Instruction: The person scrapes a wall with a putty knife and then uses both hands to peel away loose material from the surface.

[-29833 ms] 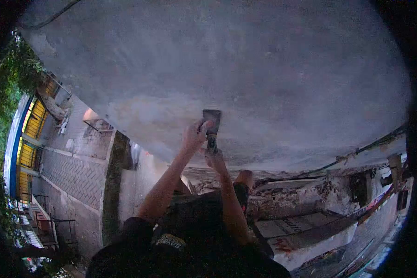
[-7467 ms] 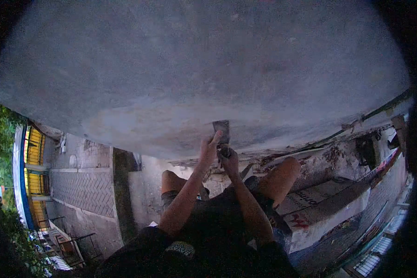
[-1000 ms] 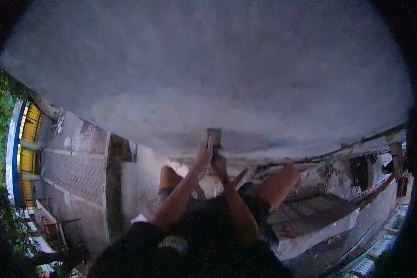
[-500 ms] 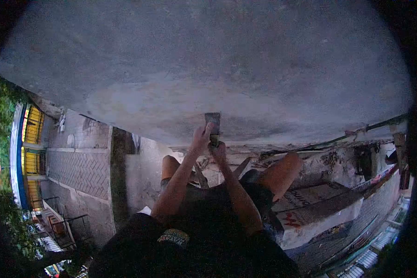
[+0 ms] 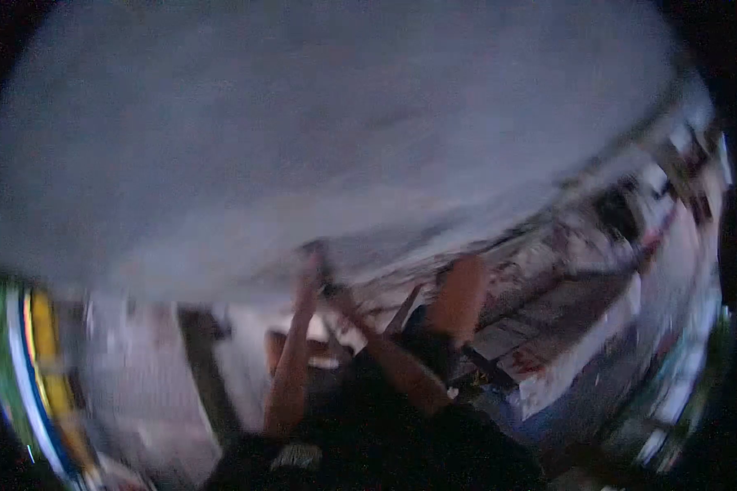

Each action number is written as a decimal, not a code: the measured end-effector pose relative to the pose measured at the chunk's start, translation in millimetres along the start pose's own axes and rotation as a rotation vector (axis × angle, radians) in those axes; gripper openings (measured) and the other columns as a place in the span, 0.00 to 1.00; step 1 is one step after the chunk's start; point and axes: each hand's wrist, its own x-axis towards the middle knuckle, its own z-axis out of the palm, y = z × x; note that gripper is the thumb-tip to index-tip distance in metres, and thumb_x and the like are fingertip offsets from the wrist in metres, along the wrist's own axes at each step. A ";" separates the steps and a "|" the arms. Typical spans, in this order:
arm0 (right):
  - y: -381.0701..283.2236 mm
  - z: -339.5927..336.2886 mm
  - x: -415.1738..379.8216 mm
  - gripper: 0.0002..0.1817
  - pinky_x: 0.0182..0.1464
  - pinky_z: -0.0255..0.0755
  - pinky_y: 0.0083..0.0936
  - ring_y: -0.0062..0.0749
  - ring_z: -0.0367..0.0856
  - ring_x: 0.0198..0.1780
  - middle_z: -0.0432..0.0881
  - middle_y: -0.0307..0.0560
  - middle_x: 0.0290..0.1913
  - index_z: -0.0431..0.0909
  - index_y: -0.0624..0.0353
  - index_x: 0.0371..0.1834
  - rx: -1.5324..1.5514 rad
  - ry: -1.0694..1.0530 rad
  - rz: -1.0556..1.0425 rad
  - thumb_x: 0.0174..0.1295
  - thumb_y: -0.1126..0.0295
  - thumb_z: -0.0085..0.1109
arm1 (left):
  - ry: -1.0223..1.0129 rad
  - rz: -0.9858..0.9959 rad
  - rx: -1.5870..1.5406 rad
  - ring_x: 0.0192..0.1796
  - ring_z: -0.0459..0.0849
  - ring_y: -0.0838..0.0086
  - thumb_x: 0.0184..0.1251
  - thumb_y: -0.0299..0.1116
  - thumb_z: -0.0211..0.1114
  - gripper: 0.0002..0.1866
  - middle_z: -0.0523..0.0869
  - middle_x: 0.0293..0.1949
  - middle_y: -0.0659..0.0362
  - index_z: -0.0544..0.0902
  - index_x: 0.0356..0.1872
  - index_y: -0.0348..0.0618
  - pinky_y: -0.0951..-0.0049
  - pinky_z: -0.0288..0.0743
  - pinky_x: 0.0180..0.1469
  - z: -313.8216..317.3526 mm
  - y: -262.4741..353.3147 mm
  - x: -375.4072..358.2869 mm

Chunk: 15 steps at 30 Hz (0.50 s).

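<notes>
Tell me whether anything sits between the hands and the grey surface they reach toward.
Nothing visible does. The left hand and the right hand are raised together right at the edge of the grey surface, with no object showing between them and it. The frame is heavily blurred, so whatever they grip cannot be made out.
</notes>
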 end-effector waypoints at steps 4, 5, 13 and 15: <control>-6.3 2.5 5.0 0.19 0.31 0.63 0.30 0.34 0.70 0.26 0.74 0.51 0.23 0.72 0.63 0.32 0.021 0.074 -0.051 0.47 0.56 0.54 | 0.018 0.010 -0.061 0.27 0.69 0.68 0.60 0.44 0.46 0.18 0.72 0.24 0.50 0.71 0.40 0.38 0.68 0.63 0.32 8.8 15.8 20.8; -7.4 1.7 4.6 0.19 0.30 0.63 0.30 0.33 0.70 0.25 0.73 0.51 0.22 0.72 0.63 0.31 0.025 0.077 -0.060 0.47 0.56 0.54 | 0.011 0.005 -0.062 0.26 0.69 0.68 0.60 0.44 0.46 0.18 0.72 0.24 0.50 0.71 0.39 0.38 0.68 0.63 0.32 9.4 19.4 24.9; -16.1 -2.5 -2.9 0.20 0.32 0.64 0.32 0.31 0.74 0.29 0.76 0.52 0.25 0.73 0.63 0.33 0.107 0.183 -0.085 0.47 0.55 0.54 | 0.042 -0.011 -0.041 0.24 0.68 0.70 0.60 0.44 0.46 0.19 0.72 0.20 0.52 0.72 0.33 0.35 0.68 0.62 0.29 3.7 22.7 24.1; -19.0 -0.3 -2.5 0.20 0.33 0.64 0.32 0.30 0.74 0.31 0.76 0.52 0.28 0.73 0.64 0.34 0.084 0.151 -0.065 0.47 0.56 0.55 | 0.042 -0.002 -0.041 0.23 0.68 0.71 0.60 0.44 0.46 0.20 0.72 0.19 0.53 0.72 0.32 0.34 0.68 0.62 0.28 1.4 21.8 22.0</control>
